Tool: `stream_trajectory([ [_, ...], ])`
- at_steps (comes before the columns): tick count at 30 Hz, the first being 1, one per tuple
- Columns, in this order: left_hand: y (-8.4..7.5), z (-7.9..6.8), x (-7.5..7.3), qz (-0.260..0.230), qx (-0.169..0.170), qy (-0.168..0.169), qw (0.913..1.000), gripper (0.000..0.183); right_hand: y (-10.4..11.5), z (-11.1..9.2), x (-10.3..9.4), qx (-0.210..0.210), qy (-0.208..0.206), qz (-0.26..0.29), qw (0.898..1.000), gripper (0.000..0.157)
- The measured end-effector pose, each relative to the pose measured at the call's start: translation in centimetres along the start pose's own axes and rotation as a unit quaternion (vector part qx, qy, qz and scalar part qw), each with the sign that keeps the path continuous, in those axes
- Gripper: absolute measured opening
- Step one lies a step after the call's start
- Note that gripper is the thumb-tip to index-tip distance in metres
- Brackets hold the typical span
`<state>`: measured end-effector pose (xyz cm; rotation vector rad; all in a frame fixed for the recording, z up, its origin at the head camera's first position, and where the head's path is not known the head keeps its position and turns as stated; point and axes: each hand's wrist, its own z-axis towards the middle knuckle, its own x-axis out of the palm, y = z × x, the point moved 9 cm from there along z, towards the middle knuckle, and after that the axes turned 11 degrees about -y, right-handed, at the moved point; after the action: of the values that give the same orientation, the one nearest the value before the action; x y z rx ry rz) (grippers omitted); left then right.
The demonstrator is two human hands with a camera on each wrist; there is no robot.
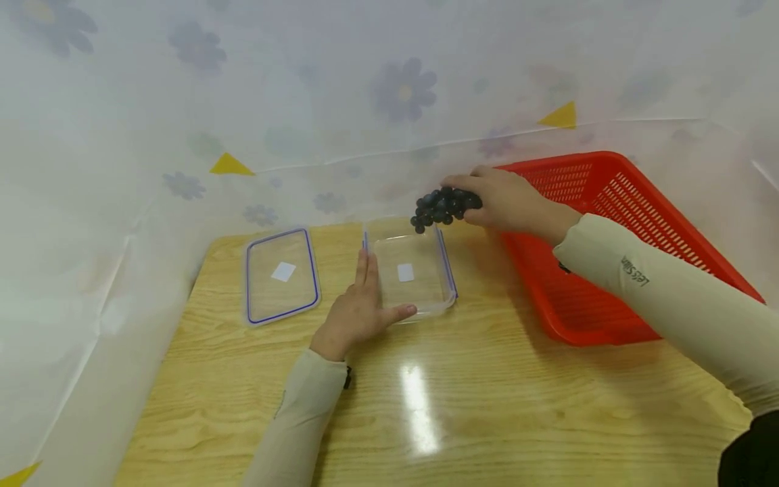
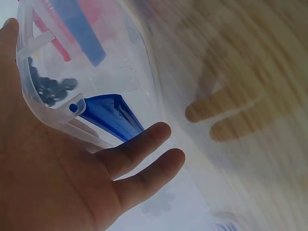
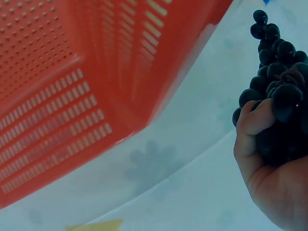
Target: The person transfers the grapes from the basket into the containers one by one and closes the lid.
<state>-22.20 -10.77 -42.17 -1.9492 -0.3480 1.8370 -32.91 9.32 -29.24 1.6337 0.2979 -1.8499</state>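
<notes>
A bunch of dark grapes (image 1: 439,207) is gripped in my right hand (image 1: 508,203), held above the far right part of a clear plastic container (image 1: 420,287). In the right wrist view, fingers curl round the grapes (image 3: 276,72). My left hand (image 1: 359,308) rests against the container's near left corner, thumb along the near rim and fingers straight along the left side. The left wrist view shows the container's wall and blue-edged side flap (image 2: 113,115) close to the left hand (image 2: 62,178), with the grapes visible through the clear plastic.
A clear lid with a blue seal (image 1: 282,277) lies flat to the left of the container. A large red perforated basket (image 1: 548,311) stands on the right, under the right forearm. Behind the wooden table (image 1: 487,406) hangs a white flowered sheet (image 1: 328,101) with yellow triangles.
</notes>
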Motion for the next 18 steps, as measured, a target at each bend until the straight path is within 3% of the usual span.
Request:
stream_trajectory([
  [8,-0.4,-0.3,-0.1,-0.01,-0.001,-0.007,0.9999,0.123,3.9,2.8,3.9,-0.071,0.016,-0.06,0.996,0.063],
  [12,-0.9,-0.4,0.0,-0.016,0.005,-0.006,0.9998,0.126,4.9,3.6,4.3,-0.044,0.018,-0.065,0.997,0.065],
  [15,-1.4,-0.3,0.1,-0.018,0.01,-0.004,0.9998,0.126,5.2,3.5,5.3,-0.029,0.058,-0.06,0.996,0.063],
  [18,-1.6,-0.2,0.2,-0.012,0.013,-0.006,0.9998,0.126,5.5,2.9,7.0,-0.042,0.109,-0.066,0.991,0.051],
])
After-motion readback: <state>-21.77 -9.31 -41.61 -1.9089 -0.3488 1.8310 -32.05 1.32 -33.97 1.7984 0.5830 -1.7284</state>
